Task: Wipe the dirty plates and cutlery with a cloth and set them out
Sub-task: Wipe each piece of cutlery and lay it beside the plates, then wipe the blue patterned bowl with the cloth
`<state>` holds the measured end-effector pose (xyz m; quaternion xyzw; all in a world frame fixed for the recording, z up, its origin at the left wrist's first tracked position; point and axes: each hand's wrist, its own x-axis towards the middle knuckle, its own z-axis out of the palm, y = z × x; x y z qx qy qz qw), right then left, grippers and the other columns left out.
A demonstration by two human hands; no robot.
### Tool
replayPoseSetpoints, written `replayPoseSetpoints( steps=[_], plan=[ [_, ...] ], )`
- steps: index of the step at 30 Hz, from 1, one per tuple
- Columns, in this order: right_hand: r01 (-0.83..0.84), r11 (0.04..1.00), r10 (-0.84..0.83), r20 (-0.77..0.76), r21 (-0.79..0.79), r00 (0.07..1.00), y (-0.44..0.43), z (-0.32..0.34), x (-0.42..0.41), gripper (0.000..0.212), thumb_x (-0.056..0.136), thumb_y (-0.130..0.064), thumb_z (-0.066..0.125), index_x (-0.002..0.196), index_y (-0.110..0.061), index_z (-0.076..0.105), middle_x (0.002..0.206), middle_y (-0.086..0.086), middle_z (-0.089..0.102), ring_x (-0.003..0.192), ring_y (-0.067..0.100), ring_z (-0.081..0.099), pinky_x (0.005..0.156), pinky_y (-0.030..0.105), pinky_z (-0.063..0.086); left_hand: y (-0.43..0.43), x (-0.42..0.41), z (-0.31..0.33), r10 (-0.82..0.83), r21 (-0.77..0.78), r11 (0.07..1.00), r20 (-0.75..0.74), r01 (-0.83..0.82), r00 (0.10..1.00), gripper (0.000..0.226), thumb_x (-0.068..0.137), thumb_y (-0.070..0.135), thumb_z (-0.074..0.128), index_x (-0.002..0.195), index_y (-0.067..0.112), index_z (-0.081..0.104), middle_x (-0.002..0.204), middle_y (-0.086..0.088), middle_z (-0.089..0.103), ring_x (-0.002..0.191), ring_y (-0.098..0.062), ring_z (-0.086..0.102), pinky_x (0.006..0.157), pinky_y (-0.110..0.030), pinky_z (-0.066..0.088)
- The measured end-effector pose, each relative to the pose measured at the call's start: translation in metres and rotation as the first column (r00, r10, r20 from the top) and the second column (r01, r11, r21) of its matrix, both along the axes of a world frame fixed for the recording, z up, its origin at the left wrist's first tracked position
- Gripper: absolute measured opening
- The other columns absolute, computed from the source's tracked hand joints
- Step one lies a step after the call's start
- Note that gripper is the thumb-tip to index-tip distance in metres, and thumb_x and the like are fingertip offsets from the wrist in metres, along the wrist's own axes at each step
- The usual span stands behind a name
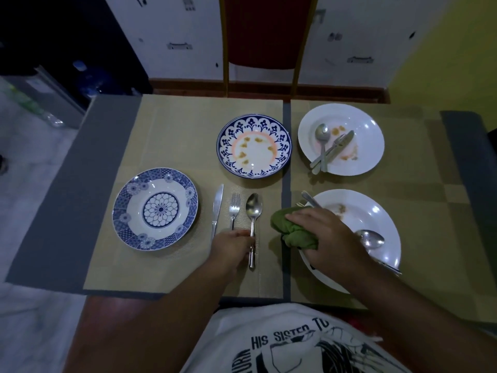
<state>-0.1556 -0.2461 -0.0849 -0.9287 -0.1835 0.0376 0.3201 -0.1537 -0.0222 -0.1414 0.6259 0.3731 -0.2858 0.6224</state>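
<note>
About a quarter done, judging from how things lie: one setting out of four.

Done, on the left placemat (166, 130): the blue patterned plate (155, 208), left of centre, looks clean and is set down. A knife (217, 208), fork (234, 208) and laid spoon (253, 211) lie in a row just to its right. Your left hand (231, 246), lower centre, pinches the laid spoon's handle low down with curled fingertips (a last nudge to straighten it, I'd guess). Your right hand (328, 235), just right of that, grips the green cloth (293, 230) bunched tight, over the left rim of the near white plate (371, 211).

Left to do, three plates and their cutlery:
- The near white plate, lower right, has a brown smear near its top and a dirty spoon (372, 238) lying in it. Metal ends (309, 199) poke out above the cloth (cannot tell which pieces).
- The far white plate (363, 125), upper right, has orange smears and a crossed bundle of spoon, fork and knife (330, 149).
- The flower-rim plate (254, 146), centre, has brown spots round its well and no cutlery on it.

Around: a red chair (265, 30) stands top centre at the far table edge, and a blue water jug (88, 79) sits upper left in the dark.

In the way: nothing sits between the cloth and the near plate, but you'll likely need to lift that plate's cutlery off before you can wipe it. The flower-rim plate sits near the tips of the laid cutlery, not touching.
</note>
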Motion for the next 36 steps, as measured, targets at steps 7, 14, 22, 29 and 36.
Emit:
replayPoseSetpoints(
  steps=[7,14,22,29,36],
  plan=[
    [-0.016,0.999,0.016,0.011,0.030,1.000,0.004,0.005,0.000,0.063,0.069,-0.002,0.072,0.128,-0.020,0.062,0.123,-0.005,0.060,0.114,0.015,0.054,0.097,0.037,0.047,-0.002,0.006,0.022,0.179,-0.171,0.966,-0.090,-0.192,0.980,0.017,0.093,0.029,0.054,0.078,0.022,0.055,0.068,-0.001,0.043,0.049,-0.014,0.030,0.053,-0.026,0.022],
    [-0.004,0.999,0.003,0.013,0.051,1.000,0.010,0.007,0.009,0.061,0.069,0.000,0.074,0.126,-0.018,0.064,0.121,-0.003,0.062,0.113,0.013,0.054,0.098,0.029,0.045,0.013,0.019,0.030,0.250,-0.329,0.907,-0.084,-0.264,0.965,0.046,0.103,0.049,0.041,0.110,0.011,0.065,0.107,-0.006,0.066,0.096,-0.019,0.064,0.083,-0.033,0.052],
    [0.053,0.992,-0.060,0.057,0.111,0.997,0.030,0.021,0.067,0.064,0.065,0.007,0.072,0.125,-0.014,0.065,0.120,0.001,0.063,0.109,0.018,0.058,0.092,0.033,0.050,0.042,0.103,0.053,0.349,-0.351,0.879,0.015,-0.322,0.937,0.059,0.103,0.049,0.040,0.139,0.002,0.051,0.130,-0.015,0.063,0.115,-0.032,0.063,0.101,-0.044,0.051],
    [0.117,0.985,-0.128,0.078,0.129,0.989,0.051,0.026,0.130,0.060,0.069,0.005,0.068,0.126,-0.013,0.063,0.121,0.003,0.063,0.111,0.018,0.057,0.094,0.035,0.050,0.055,0.166,0.036,0.337,-0.350,0.877,-0.044,-0.330,0.941,0.064,0.100,0.054,0.040,0.140,0.005,0.048,0.129,-0.020,0.065,0.120,-0.038,0.062,0.111,-0.054,0.042],
    [0.176,0.975,-0.179,0.013,0.135,0.984,0.063,0.017,0.161,0.063,0.071,0.005,0.067,0.129,-0.016,0.061,0.121,0.001,0.061,0.111,0.017,0.055,0.092,0.037,0.050,0.063,0.193,0.013,0.165,-0.308,0.936,-0.036,-0.168,0.986,0.032,0.097,0.029,0.061,0.119,0.006,0.063,0.091,-0.027,0.073,0.091,-0.041,0.074,0.086,-0.051,0.061]
  ],
)
